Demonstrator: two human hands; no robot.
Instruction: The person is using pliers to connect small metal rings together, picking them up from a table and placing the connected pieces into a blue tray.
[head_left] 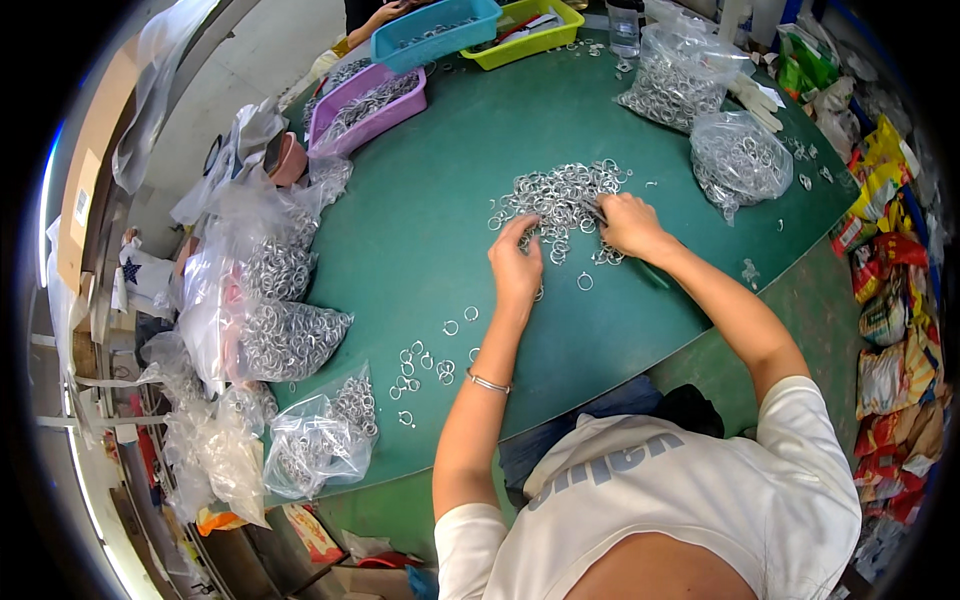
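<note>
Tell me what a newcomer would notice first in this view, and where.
Probably the loose heap of silvery rings on the green table, with the left hand at its near left edge and the right hand at its right side. Next come the purple tray, blue tray and yellow-green tray toward the far edge. Clear bags of rings crowd the table's left side.

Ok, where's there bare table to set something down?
Bare: the wide patch between the purple basket and the ring pile; also between the forearms, toward the table's near edge. Crowded: the left side with bagged rings, the far right with more bags.
</note>
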